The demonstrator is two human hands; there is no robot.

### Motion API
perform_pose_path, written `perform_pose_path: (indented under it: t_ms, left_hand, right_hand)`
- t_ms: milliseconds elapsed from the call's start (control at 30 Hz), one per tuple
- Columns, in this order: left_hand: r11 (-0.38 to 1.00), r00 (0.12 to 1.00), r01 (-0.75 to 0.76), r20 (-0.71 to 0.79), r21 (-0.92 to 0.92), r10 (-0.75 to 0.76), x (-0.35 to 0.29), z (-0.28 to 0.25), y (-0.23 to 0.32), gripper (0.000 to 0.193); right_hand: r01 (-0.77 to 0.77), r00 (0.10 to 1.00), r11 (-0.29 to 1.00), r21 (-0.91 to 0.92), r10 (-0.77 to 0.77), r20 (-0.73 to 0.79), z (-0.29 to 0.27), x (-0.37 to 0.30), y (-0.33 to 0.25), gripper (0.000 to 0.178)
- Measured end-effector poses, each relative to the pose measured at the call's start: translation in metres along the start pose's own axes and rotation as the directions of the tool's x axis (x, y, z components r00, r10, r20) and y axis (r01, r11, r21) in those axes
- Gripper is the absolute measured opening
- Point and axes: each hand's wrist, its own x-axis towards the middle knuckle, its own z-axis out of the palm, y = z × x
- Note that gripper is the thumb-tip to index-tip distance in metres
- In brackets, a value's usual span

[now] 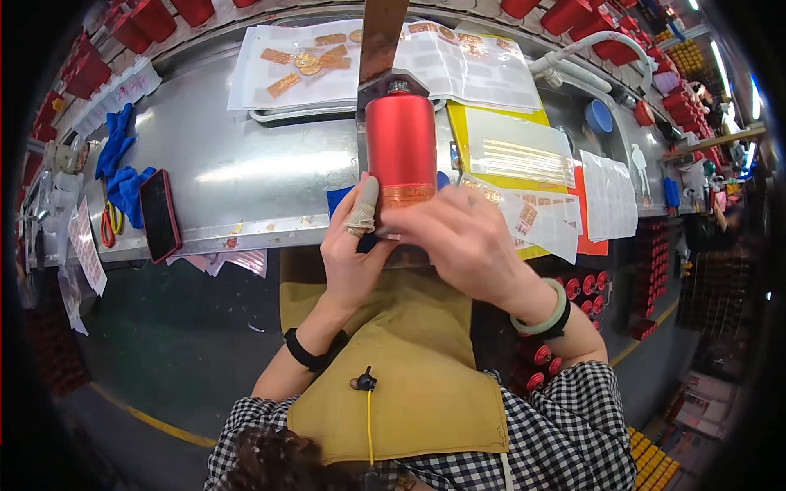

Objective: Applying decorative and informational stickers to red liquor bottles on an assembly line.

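A red metallic cylinder (401, 139), shaped like a bottle, lies on the bench edge with its narrow end against a dark holder (382, 41). Around its near end runs a gold patterned band, like a decal (409, 194). My left hand (348, 258) grips the near left side of the cylinder; one of its fingers wears a beige cover (361, 216). Over the near right end, my right hand (475, 245) has its fingers curled together at the band, slightly blurred. What its fingertips hold, if anything, is hidden. Some blue cloth (336, 199) shows beside my left hand.
White sheets (491, 82) with gold decals lie behind and to the right, partly over a yellow sheet (460, 135). To the left are a phone (160, 215), scissors (111, 223) and blue cloths (116, 139). A blue cup (598, 116) stands right, near a curved white pipe (606, 38).
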Motion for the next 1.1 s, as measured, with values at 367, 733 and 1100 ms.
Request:
perform_pose_path:
  t_ms: [367, 733, 1100]
  left_hand:
    - [0.999, 1.0, 0.02, 0.021, 0.043, -0.021, 0.007, -0.002, 0.016, 0.103]
    - [0.961, 0.975, -0.062, 0.221, 0.271, 0.0, 0.008, -0.022, -0.005, 0.098]
    - [0.986, 0.91, 0.16, 0.381, 0.039, -0.163, 0.022, -0.028, -0.006, 0.103]
  right_hand:
    - [-0.057, 0.998, 0.99, -0.126, 0.057, 0.002, 0.0, 0.037, 0.029, 0.028]
    - [-0.401, 0.814, 0.871, 0.285, 0.481, -0.326, -0.015, 0.001, 0.027, 0.023]
    - [-0.435, 0.615, 0.579, 0.69, 0.751, -0.242, 0.003, -0.03, 0.026, 0.026]
